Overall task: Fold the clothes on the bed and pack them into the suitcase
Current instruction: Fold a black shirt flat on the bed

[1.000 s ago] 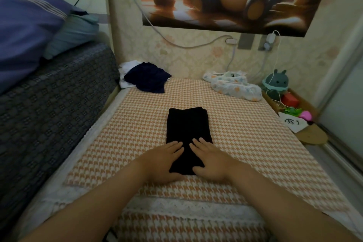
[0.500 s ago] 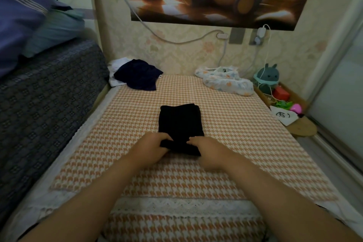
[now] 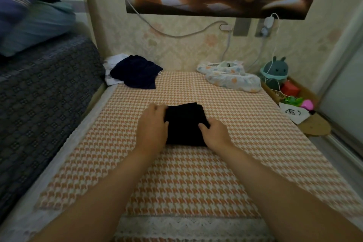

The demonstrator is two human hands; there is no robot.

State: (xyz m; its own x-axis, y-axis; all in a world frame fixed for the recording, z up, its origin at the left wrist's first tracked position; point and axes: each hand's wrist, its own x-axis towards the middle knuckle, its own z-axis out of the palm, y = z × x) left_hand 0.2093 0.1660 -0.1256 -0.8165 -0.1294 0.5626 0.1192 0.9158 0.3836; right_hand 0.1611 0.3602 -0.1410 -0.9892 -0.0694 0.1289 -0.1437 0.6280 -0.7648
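A black garment [image 3: 184, 124] lies folded into a short thick block in the middle of the orange-and-white checked bed [image 3: 196, 179]. My left hand [image 3: 152, 124] grips its left edge, fingers curled round the fold. My right hand [image 3: 215, 133] grips its right near corner. At the far left of the bed lies a dark navy garment [image 3: 135, 73] on top of a white one [image 3: 113, 65]. A white floral-print garment [image 3: 229, 77] lies at the far right by the wall. No suitcase is in view.
A dark patterned bedspread [image 3: 43, 94] rises along the left, with blue pillows [image 3: 29, 19] on top. Right of the bed stands a low shelf with a green plush toy [image 3: 275, 72], a red box [image 3: 289, 89] and a white paper [image 3: 293, 113]. Cables hang on the wall.
The black garment's near end has been folded away from me, making it about half as long. Both hands went from resting flat on it to gripping its sides.
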